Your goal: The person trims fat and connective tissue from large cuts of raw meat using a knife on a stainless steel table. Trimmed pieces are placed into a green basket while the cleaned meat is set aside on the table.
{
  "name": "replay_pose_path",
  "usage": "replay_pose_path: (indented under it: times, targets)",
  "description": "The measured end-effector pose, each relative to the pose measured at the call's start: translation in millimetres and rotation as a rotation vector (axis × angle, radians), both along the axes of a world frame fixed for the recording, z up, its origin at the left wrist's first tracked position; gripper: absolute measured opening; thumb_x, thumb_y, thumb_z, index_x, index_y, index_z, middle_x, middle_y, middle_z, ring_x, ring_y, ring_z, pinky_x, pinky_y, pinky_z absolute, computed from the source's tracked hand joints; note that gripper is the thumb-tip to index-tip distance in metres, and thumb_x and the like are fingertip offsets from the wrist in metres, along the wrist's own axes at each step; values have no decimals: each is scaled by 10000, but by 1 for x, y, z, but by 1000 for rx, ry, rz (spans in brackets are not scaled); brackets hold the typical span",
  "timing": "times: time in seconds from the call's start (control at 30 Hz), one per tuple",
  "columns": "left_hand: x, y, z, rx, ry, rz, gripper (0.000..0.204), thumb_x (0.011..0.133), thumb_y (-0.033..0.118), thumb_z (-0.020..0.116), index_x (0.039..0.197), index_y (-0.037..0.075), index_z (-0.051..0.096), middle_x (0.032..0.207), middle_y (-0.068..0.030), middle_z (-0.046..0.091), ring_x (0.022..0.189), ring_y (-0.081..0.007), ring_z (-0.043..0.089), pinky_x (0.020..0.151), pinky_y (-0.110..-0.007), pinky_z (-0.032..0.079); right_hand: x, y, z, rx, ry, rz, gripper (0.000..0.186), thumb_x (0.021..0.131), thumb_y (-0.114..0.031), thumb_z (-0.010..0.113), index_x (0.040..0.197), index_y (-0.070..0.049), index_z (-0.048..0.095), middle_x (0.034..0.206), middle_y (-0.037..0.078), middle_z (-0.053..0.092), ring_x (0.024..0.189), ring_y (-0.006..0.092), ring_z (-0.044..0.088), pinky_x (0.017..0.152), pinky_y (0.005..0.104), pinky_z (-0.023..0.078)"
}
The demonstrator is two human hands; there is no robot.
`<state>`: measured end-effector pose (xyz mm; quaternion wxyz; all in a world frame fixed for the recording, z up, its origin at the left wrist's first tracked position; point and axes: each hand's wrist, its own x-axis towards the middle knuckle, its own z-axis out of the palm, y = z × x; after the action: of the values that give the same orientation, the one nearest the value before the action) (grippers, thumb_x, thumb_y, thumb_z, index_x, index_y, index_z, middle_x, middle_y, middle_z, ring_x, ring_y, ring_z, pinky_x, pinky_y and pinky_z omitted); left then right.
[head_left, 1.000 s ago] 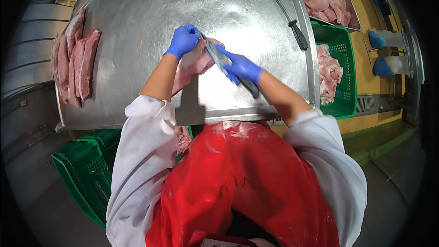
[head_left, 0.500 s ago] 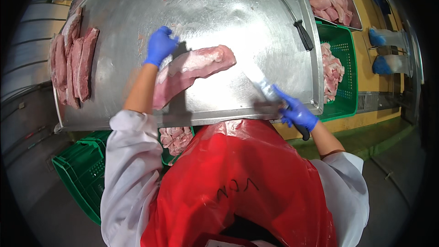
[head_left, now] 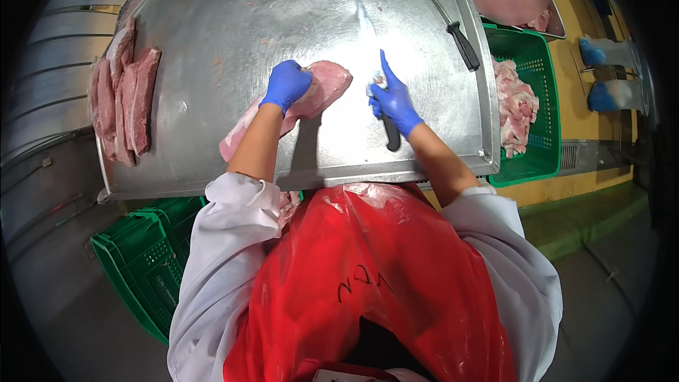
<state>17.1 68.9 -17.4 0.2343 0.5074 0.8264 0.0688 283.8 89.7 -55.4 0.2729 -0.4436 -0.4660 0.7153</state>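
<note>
On the metal table (head_left: 198, 49), I see the left hand (head_left: 288, 85) closed on the meat (head_left: 329, 83), the right hand (head_left: 396, 102) gripping the knife (head_left: 392, 137); should slick meat slip, the knife could nick the left hand

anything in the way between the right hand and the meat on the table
Nothing visible blocks it: bare metal table lies between the right hand, holding the knife, and the meat. A small pale bit at that hand is unclear.
</note>
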Motion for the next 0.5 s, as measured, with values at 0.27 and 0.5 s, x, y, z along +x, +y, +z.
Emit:
replay_pose_path:
  times: [0.27,0.5]
  targets:
    - [3,-2,-5,215,-187,181,210,808,171,720,867,-28,689,750,-138,702,685,-198,679,641,-343,533,-70,26,6,380,-171,368,727,967,-170,488,1588,-311,137,816,180,681,658,224,689,635,356,584]
    - [10,12,20,115,26,19,284,817,252,714,857,-29,711,777,-217,699,710,-312,696,670,-396,531,1,-17,18,174,-32,656,748,947,-138,460,1595,-258,107,780,137,665,599,205,665,598,356,578]
